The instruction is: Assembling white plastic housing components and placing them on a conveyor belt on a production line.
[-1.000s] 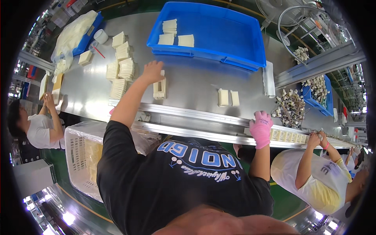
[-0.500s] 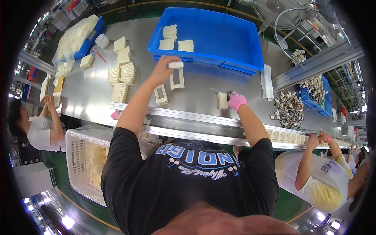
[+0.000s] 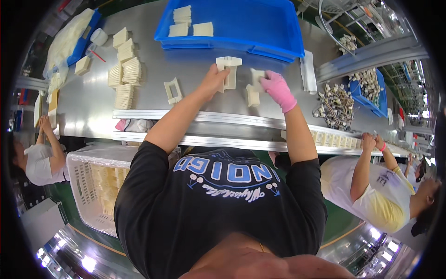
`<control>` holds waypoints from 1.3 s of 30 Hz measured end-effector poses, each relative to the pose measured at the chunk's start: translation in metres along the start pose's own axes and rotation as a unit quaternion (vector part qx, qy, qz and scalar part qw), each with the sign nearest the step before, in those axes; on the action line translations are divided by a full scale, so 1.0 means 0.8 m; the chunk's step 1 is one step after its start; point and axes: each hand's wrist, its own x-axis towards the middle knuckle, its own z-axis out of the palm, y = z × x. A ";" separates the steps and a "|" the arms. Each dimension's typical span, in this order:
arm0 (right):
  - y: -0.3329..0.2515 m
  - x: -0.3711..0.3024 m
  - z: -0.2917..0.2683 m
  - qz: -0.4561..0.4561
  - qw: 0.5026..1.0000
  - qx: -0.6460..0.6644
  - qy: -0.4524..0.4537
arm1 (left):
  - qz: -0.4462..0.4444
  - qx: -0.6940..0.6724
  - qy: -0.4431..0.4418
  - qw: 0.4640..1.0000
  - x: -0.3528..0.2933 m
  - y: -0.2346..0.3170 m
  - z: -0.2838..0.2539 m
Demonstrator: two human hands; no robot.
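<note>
Left hand [image 3: 216, 80] curled tight round a cream rectangular frame [image 3: 231, 80], twelve o'clock! Pink-gloved right hand [image 3: 278, 89] at one o'clock, fingers closed on a cream block [image 3: 257, 76], just shifted past its neighbouring block [image 3: 252, 97]: both hands now loaded!

Blue lettering [image 3: 216, 171], white script [image 3: 239, 195], on black shirt [image 3: 186, 223]

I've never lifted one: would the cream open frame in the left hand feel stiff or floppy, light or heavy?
The cream open frame is probably stiff: its edges look straight. Its open middle suggests it's fairly light.
</note>
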 end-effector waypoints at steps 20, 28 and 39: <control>-0.094 -0.050 0.044 -0.135 0.967 0.165 0.142 | 0.072 -0.085 -0.118 0.987 -0.034 -0.003 0.026; -0.099 -0.065 0.005 -0.030 0.946 0.323 0.009 | -0.010 -0.090 -0.152 0.984 -0.033 -0.008 0.026; -0.088 -0.092 -0.033 -0.185 0.900 0.354 -0.174 | -0.128 0.216 -0.440 0.862 -0.068 0.057 0.016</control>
